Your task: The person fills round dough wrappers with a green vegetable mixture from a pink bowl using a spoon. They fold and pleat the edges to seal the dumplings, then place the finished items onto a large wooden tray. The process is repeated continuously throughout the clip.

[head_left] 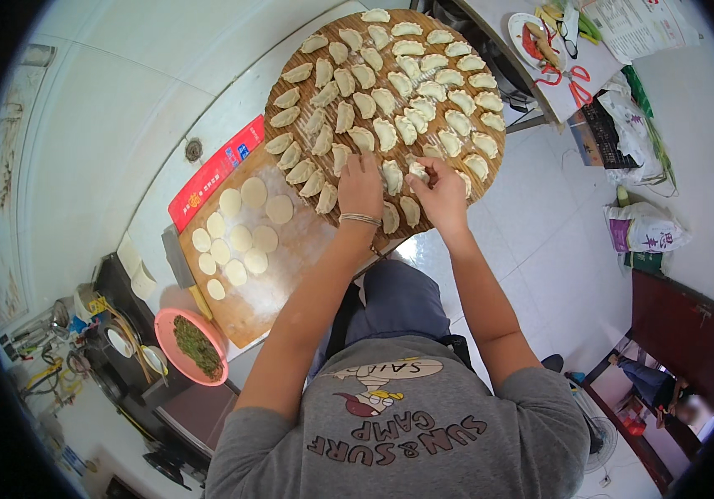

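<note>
The right hand has thumb and forefinger closed on a dumpling, most of which they cover, so its long axis is hard to read; the left hand reaches forward with its fingers together, and whether it grips anything beneath them I cannot tell. The pinched dumpling lies at the tips of the right hand, over the near part of the round board, to the right of the left hand and clearly closer to the right. Between the two hands sits another dumpling, its long axis running roughly away from the body, just beside the left hand and just left of the pinched one. One more dumpling lies just beyond the left fingertips, and two others rest side by side nearer the body, below the gap between the hands. The rest of the round board carries close, uneven rows of the same, mostly slanted. To the left, on the pale surface, a cutting board dusted with flour bears flat round wrappers, well apart from both hands, though the left is nearer. A knife lies along its left edge, with a pink bowl of green filling near the handle.
</note>
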{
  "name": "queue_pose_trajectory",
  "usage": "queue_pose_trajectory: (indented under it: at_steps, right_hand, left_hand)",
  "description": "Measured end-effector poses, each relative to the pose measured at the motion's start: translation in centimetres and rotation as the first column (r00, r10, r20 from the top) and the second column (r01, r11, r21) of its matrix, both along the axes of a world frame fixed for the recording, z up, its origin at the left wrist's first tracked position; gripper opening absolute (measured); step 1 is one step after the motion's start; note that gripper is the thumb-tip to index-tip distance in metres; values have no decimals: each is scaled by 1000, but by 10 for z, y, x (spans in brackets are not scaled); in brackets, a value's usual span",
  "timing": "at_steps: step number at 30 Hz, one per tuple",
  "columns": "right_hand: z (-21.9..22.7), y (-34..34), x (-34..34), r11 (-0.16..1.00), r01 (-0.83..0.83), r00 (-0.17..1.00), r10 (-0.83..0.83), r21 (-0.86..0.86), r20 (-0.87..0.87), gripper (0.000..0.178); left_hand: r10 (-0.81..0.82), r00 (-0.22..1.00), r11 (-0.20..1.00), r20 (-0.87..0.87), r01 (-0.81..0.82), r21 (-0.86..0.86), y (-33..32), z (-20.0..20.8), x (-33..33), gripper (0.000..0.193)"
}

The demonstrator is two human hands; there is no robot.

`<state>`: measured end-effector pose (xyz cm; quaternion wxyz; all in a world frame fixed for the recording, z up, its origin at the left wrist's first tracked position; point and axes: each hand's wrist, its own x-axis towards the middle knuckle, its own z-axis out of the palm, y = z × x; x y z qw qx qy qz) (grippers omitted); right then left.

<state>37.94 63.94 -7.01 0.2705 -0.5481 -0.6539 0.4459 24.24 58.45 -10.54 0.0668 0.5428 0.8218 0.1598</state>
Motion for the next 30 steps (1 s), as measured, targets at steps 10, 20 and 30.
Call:
queue_pose_trajectory:
  at_steps: [10,20,30]
  right_hand:
    - [4,-14,-2,1000,-22,999,22,0,41,32]
    - [5,-23,-6,1000,-24,999,24,4,47,32]
    - [10,-24,-11,1000,3,997,-1,-15,71,30]
  left_hand:
    - [83,991,997,-100,-82,14,-7,15,-36,45]
    - [-75,988,985,-136,95,142,-3,-12,-57,46]
    - [-139,988,988,-74,144,61,-20,16,-25,45]
